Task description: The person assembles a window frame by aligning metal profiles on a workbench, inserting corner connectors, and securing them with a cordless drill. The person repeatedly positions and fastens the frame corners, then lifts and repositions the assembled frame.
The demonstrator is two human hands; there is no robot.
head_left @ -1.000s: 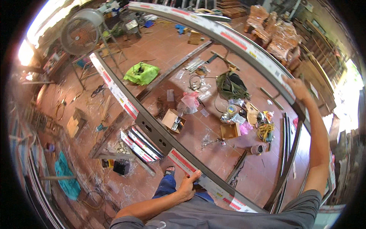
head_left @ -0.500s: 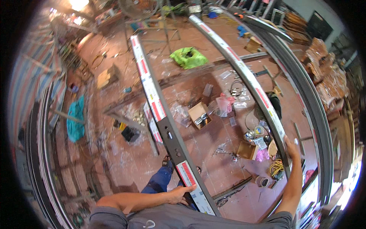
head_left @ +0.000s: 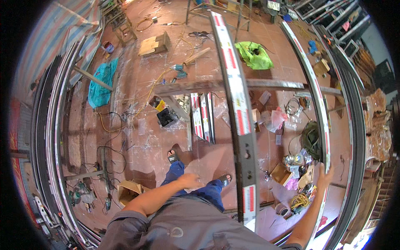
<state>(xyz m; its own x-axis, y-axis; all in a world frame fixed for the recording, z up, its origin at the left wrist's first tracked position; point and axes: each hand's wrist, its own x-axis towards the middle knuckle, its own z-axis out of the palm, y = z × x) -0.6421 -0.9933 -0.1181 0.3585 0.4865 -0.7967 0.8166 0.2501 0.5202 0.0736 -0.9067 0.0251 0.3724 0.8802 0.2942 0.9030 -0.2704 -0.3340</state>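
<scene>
A workshop with a reddish tiled floor (head_left: pixel 208 166), strewn with tools, seen from above. Two long bars, dark with white-and-red labels, run lengthwise: the left bar (head_left: pixel 239 112) stands between the person's hands; the right bar (head_left: pixel 314 87) lies farther right. The right arm stretches outward, its hand (head_left: pixel 324 178) closed on the right bar, thumb up. The left arm bends across the body, its blurred hand (head_left: pixel 191 181) above the legs (head_left: pixel 175 170); I cannot tell how open it is.

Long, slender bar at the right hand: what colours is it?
The bar is white with red patches and a dark edge, clearest in head view.
</scene>
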